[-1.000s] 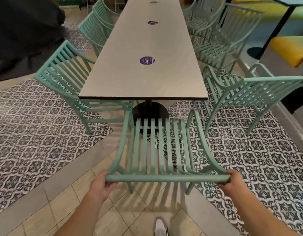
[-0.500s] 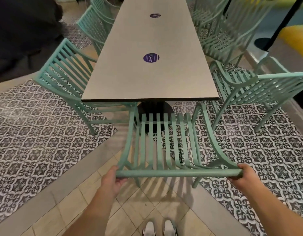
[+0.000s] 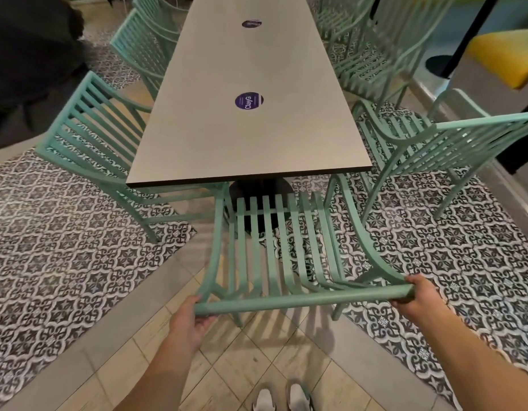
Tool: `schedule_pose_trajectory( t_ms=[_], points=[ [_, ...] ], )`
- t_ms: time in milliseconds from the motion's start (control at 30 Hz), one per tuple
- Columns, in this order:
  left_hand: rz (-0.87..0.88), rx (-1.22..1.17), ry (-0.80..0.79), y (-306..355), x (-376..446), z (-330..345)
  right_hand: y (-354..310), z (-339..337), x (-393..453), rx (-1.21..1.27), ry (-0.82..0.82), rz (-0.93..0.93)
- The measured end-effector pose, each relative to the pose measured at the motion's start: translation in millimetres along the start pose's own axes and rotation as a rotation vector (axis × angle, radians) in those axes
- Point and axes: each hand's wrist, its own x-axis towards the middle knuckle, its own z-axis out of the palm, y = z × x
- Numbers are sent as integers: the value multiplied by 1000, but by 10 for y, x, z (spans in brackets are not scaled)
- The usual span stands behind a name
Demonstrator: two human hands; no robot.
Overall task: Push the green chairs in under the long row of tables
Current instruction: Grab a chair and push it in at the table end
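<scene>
A green slatted chair stands at the near end of the long grey table, its seat front reaching under the table edge. My left hand grips the left end of the chair's top rail, and my right hand grips the right end. Another green chair sits at the table's left side, its seat partly under the top. At the right side a green chair stands pulled out from the table. More green chairs line both sides farther back.
The table's black base is just ahead of the chair seat. A purple round sticker lies on the tabletop. Patterned tile floor lies on both sides, plain tiles under my shoes. A yellow seat and black pole are far right.
The chair has slid forward toward the table, its seat front now reaching under the edge. Both hands stayed on the top rail, and I stepped closer.
</scene>
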Motion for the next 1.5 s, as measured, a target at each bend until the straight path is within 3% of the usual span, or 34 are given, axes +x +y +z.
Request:
schedule_pose_trajectory(
  t_ms=[1500],
  points=[
    [7, 24, 78, 74, -103, 124, 42, -17, 44, -3, 27, -21]
  ],
)
